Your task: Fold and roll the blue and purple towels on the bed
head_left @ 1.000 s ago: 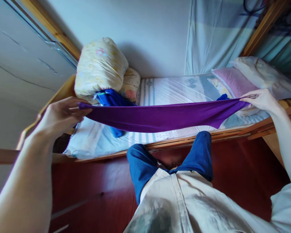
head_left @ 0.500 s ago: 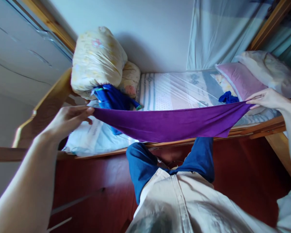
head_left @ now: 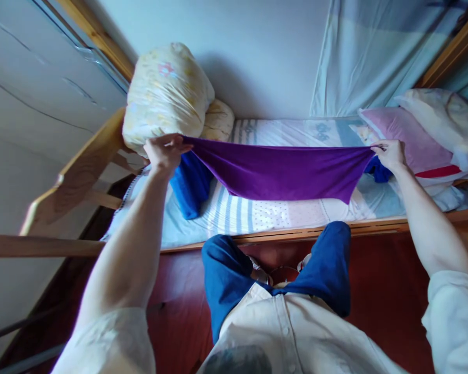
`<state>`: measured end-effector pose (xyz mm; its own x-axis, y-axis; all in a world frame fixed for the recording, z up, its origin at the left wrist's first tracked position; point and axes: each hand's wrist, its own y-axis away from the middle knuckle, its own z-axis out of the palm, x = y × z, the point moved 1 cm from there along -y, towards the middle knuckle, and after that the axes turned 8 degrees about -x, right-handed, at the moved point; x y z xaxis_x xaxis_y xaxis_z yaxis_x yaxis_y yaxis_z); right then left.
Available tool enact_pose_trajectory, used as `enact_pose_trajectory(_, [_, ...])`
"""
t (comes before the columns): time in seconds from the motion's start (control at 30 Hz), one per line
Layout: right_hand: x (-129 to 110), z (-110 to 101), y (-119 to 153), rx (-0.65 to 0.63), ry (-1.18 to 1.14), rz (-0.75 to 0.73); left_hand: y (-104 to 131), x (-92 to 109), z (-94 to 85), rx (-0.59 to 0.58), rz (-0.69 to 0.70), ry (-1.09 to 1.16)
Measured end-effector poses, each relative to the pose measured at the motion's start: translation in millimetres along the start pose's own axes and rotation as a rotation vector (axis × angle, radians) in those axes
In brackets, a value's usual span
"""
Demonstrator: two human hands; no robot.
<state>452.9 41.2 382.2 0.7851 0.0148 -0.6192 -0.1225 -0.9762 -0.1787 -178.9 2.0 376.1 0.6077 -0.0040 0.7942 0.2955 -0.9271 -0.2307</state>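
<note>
Cloth, purple, soft knit fabric: stretched in a broad band between both hands, held in the air above the middle of the bed, lower edge sagging toward the near edge. Left hand: grip closed on the cloth's left end, fingers pinched over the top hem, near the bed's left end. Right hand: grip closed on the cloth's right end, near the bed's right end.

Bed, wooden frame, pale striped and dotted sheet: directly below the cloth. Bundle of rolled bedding, yellow floral, bulky: at the far left corner of the bed, just behind the left hand. Garment, bright blue, crumpled: on the sheet below the left hand. Second blue item, small: partly hidden behind the right hand. Pillow, pink: at the right end, beside a cream pillow.
</note>
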Motion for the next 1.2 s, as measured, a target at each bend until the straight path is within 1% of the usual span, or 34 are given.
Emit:
enact_pose_trajectory(0.07, [4, 8, -2, 0.039, 0.036, -0.082, -7, -9, -1.8, 0.072, -0.036, 0.124])
enact_pose_trajectory(0.1, [9, 13, -1, 0.048, 0.051, -0.119, -7, -16, -2.3, 0.106, -0.033, 0.146])
enact_pose_trajectory(0.17, [21, 27, 2, 0.048, 0.079, -0.186, -3, -35, -0.9, 0.146, 0.017, 0.124])
enact_pose_trajectory(0.23, [39, 45, 8, 0.035, 0.103, -0.242, 7, -58, 4.7, 0.169, 0.076, 0.053])
enact_pose_trajectory(0.27, [48, 55, 12, 0.029, 0.11, -0.268, 14, -71, 9.1, 0.163, 0.1, 0.007])
enact_pose_trajectory(0.37, [82, 89, 27, 0.012, 0.108, -0.316, 39, -111, 27.0, 0.059, 0.116, -0.113])
enact_pose_trajectory(0.47, [118, 120, 48, -0.052, 0.103, -0.309, 70, -146, 50.1, -0.075, 0.085, -0.189])
enact_pose_trajectory(0.63, [177, 162, 94, -0.257, 0.133, -0.187, 129, -204, 95.4, -0.335, -0.024, -0.298])
enact_pose_trajectory(0.7, [196, 175, 113, -0.33, 0.156, -0.118, 151, -226, 111.6, -0.437, -0.052, -0.347])
enact_pose_trajectory(0.77, [211, 187, 128, -0.385, 0.178, -0.06, 168, -244, 123.9, -0.533, -0.046, -0.411])
enact_pose_trajectory(0.8, [217, 192, 135, -0.402, 0.187, -0.038, 175, -250, 128.3, -0.576, -0.019, -0.446])
enact_pose_trajectory(0.87, [226, 200, 143, -0.416, 0.202, -0.009, 185, -258, 133.9, -0.646, 0.086, -0.528])
enact_pose_trajectory(0.93, [231, 206, 148, -0.42, 0.21, 0.001, 191, -260, 137.1, -0.703, 0.213, -0.616])
enact_pose_trajectory(1.0, [233, 210, 150, -0.422, 0.216, -0.002, 193, -260, 140.5, -0.757, 0.298, -0.69])
enact_pose_trajectory(1.03, [234, 211, 150, -0.422, 0.221, -0.003, 193, -259, 142.7, -0.78, 0.313, -0.717])
enact_pose_trajectory(1.1, [235, 210, 150, -0.42, 0.243, 0.0, 192, -259, 147.6, -0.814, 0.296, -0.748])
enact_pose_trajectory(1.2, [237, 204, 151, -0.425, 0.278, -0.003, 188, -259, 152.3, -0.798, 0.198, -0.771])
